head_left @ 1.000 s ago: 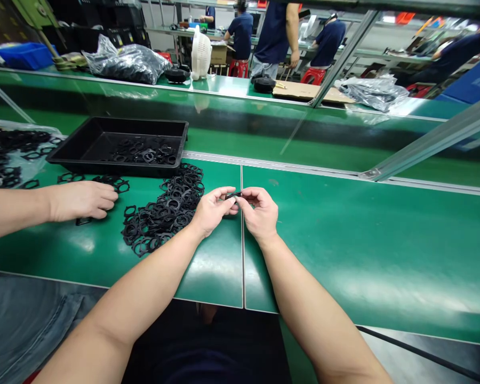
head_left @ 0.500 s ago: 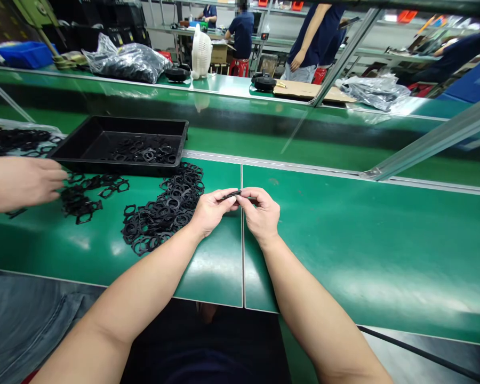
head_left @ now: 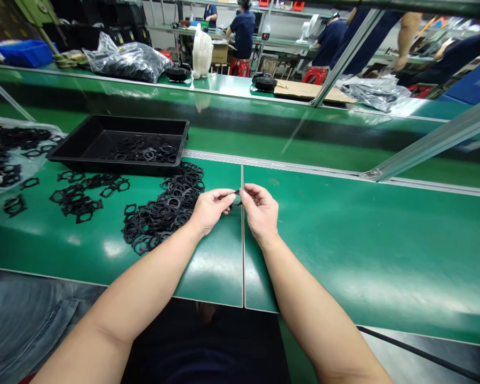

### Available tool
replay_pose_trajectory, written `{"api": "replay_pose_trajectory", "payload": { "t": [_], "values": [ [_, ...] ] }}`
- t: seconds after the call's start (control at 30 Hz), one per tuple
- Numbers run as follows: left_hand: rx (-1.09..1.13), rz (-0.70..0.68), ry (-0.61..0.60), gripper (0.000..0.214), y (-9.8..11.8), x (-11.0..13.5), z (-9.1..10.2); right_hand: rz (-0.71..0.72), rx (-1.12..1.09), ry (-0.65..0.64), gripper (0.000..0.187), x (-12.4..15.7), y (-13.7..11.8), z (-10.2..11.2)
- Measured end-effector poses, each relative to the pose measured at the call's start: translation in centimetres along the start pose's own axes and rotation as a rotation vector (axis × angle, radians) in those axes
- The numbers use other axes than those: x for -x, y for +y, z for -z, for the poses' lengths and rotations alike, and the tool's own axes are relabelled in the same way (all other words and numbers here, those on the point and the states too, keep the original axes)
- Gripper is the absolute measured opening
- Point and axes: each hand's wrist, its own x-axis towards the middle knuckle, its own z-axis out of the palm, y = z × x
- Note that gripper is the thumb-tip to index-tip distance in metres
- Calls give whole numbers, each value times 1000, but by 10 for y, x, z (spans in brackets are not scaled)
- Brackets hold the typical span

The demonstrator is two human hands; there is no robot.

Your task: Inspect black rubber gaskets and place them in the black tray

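Note:
My left hand (head_left: 212,208) and my right hand (head_left: 259,209) meet fingertip to fingertip over the seam of the green table (head_left: 344,240). Both pinch a small black plastic ring part (head_left: 237,192) between them; most of it is hidden by my fingers. A heap of the same black ring parts (head_left: 164,210) lies just left of my left hand. Behind that heap stands a black tray (head_left: 120,143) with several more of these parts inside.
A smaller scatter of black parts (head_left: 78,197) lies further left, beside a clear bag of parts (head_left: 8,152). A green conveyor (head_left: 264,128) runs behind the tray. Beyond it are bagged parts (head_left: 126,61), a white fan (head_left: 201,52), cardboard (head_left: 304,90), and people in dark blue.
A co-worker's hand at the left pulled back off the table and out of view, leaving a small scatter of parts. My hands stayed together and rose slightly.

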Motion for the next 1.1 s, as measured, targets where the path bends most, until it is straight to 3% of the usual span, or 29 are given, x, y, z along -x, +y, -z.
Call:
{"api": "replay_pose_trajectory", "payload": {
  "t": [0.13, 0.27, 0.57, 0.73, 0.93, 1.1],
  "values": [
    [141, 44, 19, 34, 1, -1, -2, 183, 168, 59, 23, 2, -2, 3],
    [116, 26, 24, 33, -1, -1, -2, 367, 312, 37, 8, 3, -7, 5],
    [40, 17, 17, 23, -7, 0, 1, 453, 371, 17, 3, 1, -10, 7],
    [15, 17, 33, 19, -7, 0, 1, 388, 326, -48, 4, 1, -13, 8],
    [-127, -111, 37, 19, -12, -2, 4, 329, 319, -56, 7, 3, -16, 8],
    [-123, -53, 36, 15, -13, -1, 2, 87, 101, -49, 16, -1, -8, 7]
  ]
}}
